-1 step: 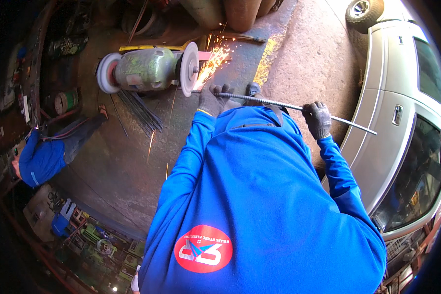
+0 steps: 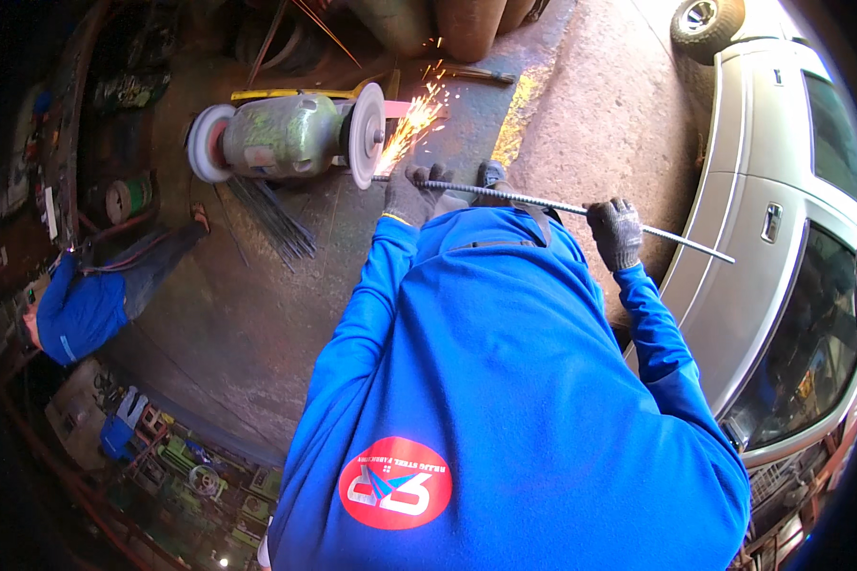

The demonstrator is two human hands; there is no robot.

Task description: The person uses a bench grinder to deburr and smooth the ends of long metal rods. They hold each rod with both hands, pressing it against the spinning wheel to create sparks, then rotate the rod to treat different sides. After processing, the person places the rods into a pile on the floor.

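Observation:
A long ribbed steel rod (image 2: 533,200) lies across in front of my body. Near its left end my left hand (image 2: 411,197), in a dark glove, is closed round it. Further along, my right hand (image 2: 616,232), gloved too, grips it, and the free end sticks out to the right. The rod's left tip meets the edge of the right grinding wheel (image 2: 368,136) on a green bench grinder (image 2: 288,136). Orange sparks (image 2: 413,126) fly up from that contact. The exact contact point is partly hidden by the wheel and glove.
Another wheel (image 2: 210,143) sits at the grinder's left end. Several thin dark rods (image 2: 274,221) lie on the floor below it. A person in blue (image 2: 86,309) is at the far left. A silver vehicle (image 2: 733,209) stands close at right, beyond the rod's free end.
Both hands and the rod stay almost where they were. The spark spray differs: streaks left of my left forearm are gone, and new ones show at the top above the grinder.

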